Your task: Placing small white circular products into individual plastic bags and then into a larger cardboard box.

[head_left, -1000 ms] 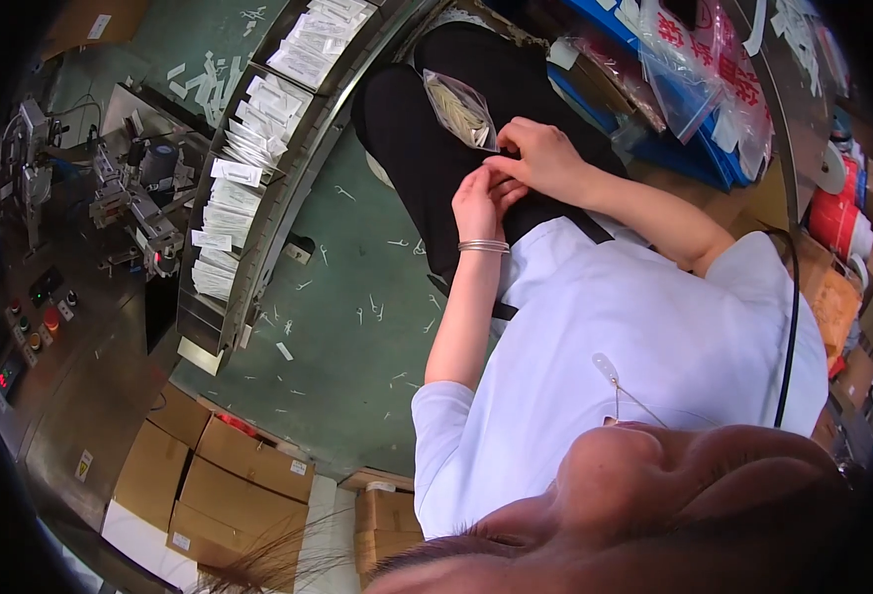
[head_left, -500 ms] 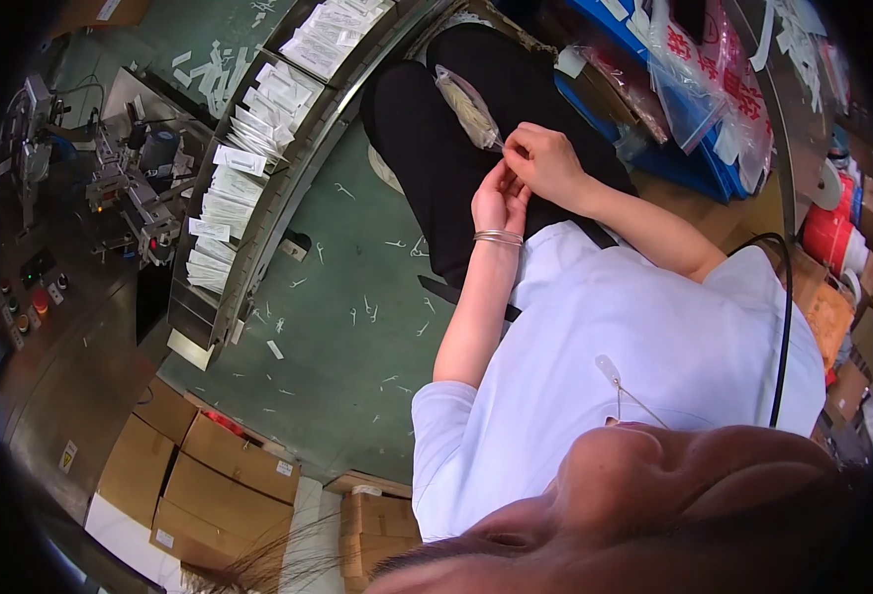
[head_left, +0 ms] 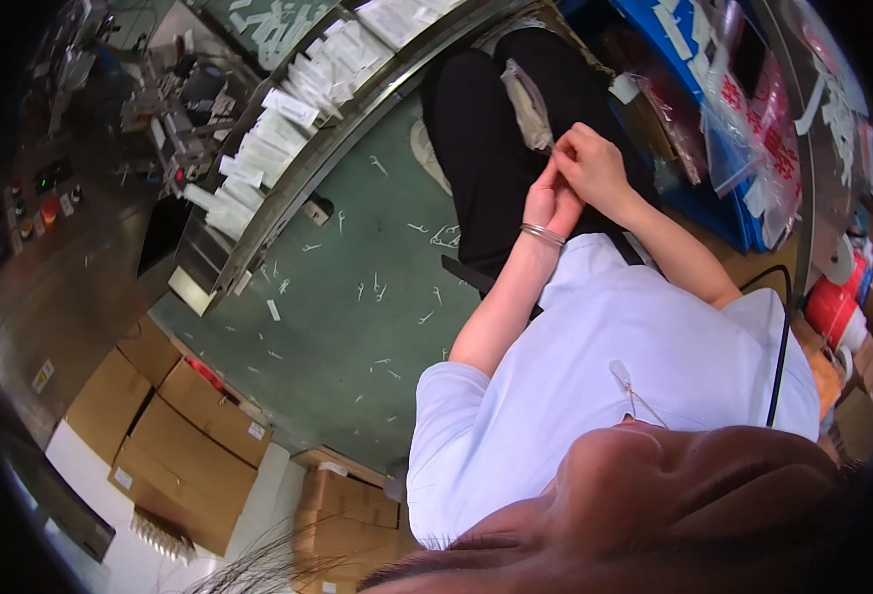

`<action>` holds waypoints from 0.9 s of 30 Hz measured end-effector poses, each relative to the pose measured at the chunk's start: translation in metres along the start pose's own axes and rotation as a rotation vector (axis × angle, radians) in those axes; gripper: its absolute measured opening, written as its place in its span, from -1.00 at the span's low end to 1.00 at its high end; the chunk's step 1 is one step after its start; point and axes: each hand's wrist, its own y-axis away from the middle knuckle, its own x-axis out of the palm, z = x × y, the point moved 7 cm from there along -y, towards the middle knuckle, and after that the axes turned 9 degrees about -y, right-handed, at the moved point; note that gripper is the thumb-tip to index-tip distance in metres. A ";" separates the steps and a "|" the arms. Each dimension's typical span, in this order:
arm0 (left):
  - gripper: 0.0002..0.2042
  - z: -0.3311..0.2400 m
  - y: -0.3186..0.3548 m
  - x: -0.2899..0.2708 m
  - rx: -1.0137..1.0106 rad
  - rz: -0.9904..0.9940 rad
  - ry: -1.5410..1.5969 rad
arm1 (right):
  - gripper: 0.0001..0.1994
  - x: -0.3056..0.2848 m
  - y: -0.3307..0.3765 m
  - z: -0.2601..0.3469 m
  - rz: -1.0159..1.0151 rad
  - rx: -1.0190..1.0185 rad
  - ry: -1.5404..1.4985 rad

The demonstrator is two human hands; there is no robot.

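A clear plastic bag (head_left: 528,107) with pale, thin contents lies along my thigh, its near end pinched between my fingers. My left hand (head_left: 552,201), with metal bangles at the wrist, is closed at the end of the bag. Right against it, my right hand (head_left: 593,170) has its thumb and fingers bent together at the same end of the bag. The fingertips overlap, so exactly how each one grips the plastic is hidden.
A curved metal trough (head_left: 303,124) full of white packets runs along the left, beside a machine (head_left: 184,109). Blue bins (head_left: 719,188) with plastic bags stand at the right. Cardboard boxes (head_left: 184,465) sit lower left. White scraps litter the green floor (head_left: 347,327).
The whole view has shifted, so my hands and the bag appear farther right. Both hands stay together at the bag's end, with little change in their grip.
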 end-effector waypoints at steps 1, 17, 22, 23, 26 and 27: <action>-0.73 0.002 0.001 0.002 -0.016 0.027 0.019 | -0.90 -0.001 0.001 -0.001 0.000 0.018 -0.006; -0.71 0.005 0.000 0.019 0.017 0.077 0.137 | -0.87 -0.002 -0.011 -0.006 -0.005 0.136 -0.063; -0.71 0.001 -0.004 0.014 0.078 0.073 0.036 | -0.87 0.001 -0.019 -0.006 0.008 0.124 -0.047; -0.71 0.000 -0.005 0.014 0.097 0.072 0.016 | -0.86 0.003 -0.022 -0.006 0.018 0.116 -0.033; -0.71 0.004 -0.006 0.008 0.091 0.002 -0.042 | -0.86 0.003 -0.040 -0.004 -0.027 0.059 -0.021; -0.71 0.004 -0.005 0.007 0.090 -0.035 -0.069 | -0.86 0.003 -0.045 -0.002 -0.045 0.031 -0.015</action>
